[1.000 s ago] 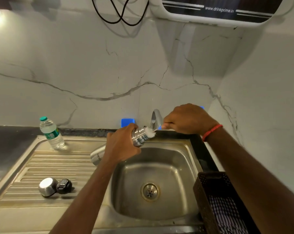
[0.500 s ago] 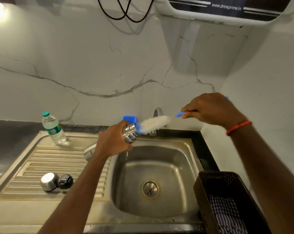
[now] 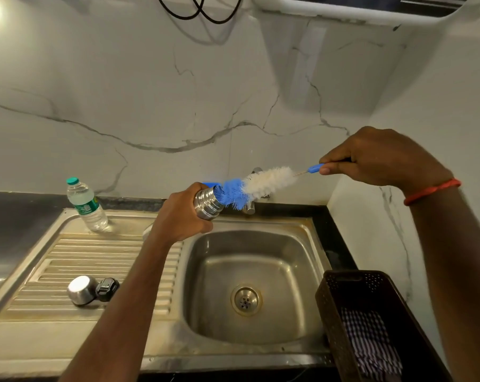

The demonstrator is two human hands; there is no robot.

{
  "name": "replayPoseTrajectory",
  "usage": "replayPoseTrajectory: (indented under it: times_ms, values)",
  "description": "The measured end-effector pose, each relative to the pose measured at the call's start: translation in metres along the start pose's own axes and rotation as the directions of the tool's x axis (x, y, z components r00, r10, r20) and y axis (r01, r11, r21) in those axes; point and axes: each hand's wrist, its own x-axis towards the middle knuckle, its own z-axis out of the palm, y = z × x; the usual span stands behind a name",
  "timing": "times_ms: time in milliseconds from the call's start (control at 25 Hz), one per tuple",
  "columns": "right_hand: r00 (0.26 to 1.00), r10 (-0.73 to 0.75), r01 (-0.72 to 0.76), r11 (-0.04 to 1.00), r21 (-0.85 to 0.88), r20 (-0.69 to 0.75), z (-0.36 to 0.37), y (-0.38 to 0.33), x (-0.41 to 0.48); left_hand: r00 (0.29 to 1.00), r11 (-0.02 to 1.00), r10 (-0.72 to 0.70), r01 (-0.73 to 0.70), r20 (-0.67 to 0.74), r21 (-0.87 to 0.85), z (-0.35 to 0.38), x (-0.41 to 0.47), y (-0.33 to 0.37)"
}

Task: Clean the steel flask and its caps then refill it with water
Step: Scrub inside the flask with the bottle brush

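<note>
- The flask (image 3: 208, 203) is held on its side over the far left edge of the sink (image 3: 274, 224), mouth pointing right; only its ribbed neck shows past the hand.
- The left hand (image 3: 183, 216) grips the flask, fingers (image 3: 197, 190) wrapped round its body.
- The right hand (image 3: 376, 158) pinches the blue handle of the bottle brush (image 3: 260, 184), its fingers (image 3: 340, 158) closed on it.
- Change noted: a second ago the brush was buried in the flask with only a tuft of white bristle showing. It is now drawn almost wholly out, with only the blue tip bristles at the mouth, and the right hand has moved up and to the right.
- Judgement: this is either one outward stroke of scrubbing or the end of it; rinsing and refilling are not yet done.
- The steel cap (image 3: 80, 290) and black cap (image 3: 107, 289) lie touching on the drainboard (image 3: 95, 257), near left, and appear yet to be handled.
- A plastic water bottle (image 3: 85, 205) stands at the far left of the drainboard.
- A dark basket (image 3: 327, 312) holding a checked cloth (image 3: 371, 343) sits near right of the sink.
</note>
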Motion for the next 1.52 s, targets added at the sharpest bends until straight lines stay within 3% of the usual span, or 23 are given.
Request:
replayPoseTrajectory:
  times_ms: [240,360,520,680,760,840,960,1080,1360,1520]
  values:
    - [1.000,0.005,-0.007,0.997,-0.082,-0.017,-0.020,0.007,-0.009,0.994,0.997,0.017,-0.025,0.106,0.074,-0.002,0.005,0.000]
    - [0.986,0.168,-0.167,0.980,-0.110,-0.004,-0.045,0.035,-0.024,0.991,0.987,-0.079,0.062,0.113,0.150,-0.007,-0.003,-0.021]
    - [0.966,0.259,-0.259,0.961,-0.095,-0.006,-0.044,0.042,-0.022,0.988,0.965,-0.154,0.154,0.016,-0.213,-0.003,-0.002,-0.013]
    - [0.952,0.302,-0.288,0.941,0.178,-0.054,0.009,0.015,-0.027,0.973,0.912,-0.225,0.190,-0.056,-0.363,0.013,-0.006,0.003]
    - [0.937,0.339,-0.301,0.906,0.297,-0.083,0.037,0.009,-0.036,0.946,0.800,-0.318,0.228,-0.071,-0.555,0.020,-0.015,0.002]
    - [0.933,0.350,-0.284,0.859,0.427,-0.082,0.062,-0.002,-0.044,0.932,0.636,-0.362,0.260,0.017,-0.727,0.024,-0.020,0.005]
    - [0.923,0.375,-0.273,0.799,0.536,-0.087,0.095,-0.019,-0.052,0.926,0.519,-0.350,0.317,0.141,-0.794,0.028,-0.025,0.017]
    - [0.918,0.386,-0.285,0.801,0.527,-0.091,0.124,-0.027,-0.050,0.935,0.576,-0.308,0.330,0.175,-0.748,0.031,-0.029,0.025]
    - [0.952,0.252,-0.109,0.809,0.578,-0.174,0.147,-0.077,-0.021,0.980,0.776,-0.167,0.199,0.109,-0.598,0.044,-0.032,0.041]
    - [0.951,0.290,-0.159,0.758,0.632,-0.108,0.173,-0.044,-0.054,0.972,0.809,-0.232,0.215,0.040,-0.547,0.032,-0.026,0.020]
